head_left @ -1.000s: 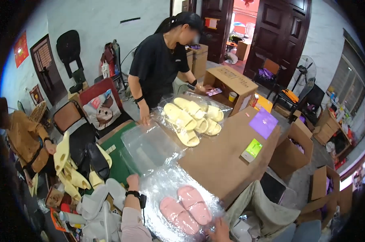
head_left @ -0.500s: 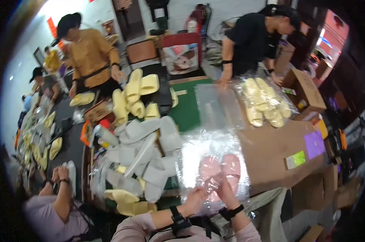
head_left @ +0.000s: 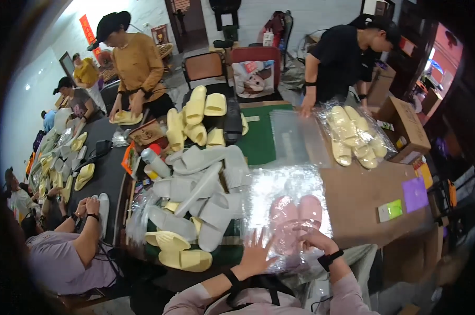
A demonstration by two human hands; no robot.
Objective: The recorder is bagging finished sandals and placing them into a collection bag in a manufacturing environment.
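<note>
My left hand (head_left: 257, 254) lies spread flat on the clear plastic bag (head_left: 279, 194) of pink slippers (head_left: 295, 215); my right hand (head_left: 312, 239) pinches the bag's edge.

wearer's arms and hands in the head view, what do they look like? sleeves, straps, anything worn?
Both forearms are in pale pink long sleeves. The left hand is bare, with a black band at its wrist. The right hand is bare too, with a black watch-like strap at its wrist. No gloves, no visible markings.
</note>
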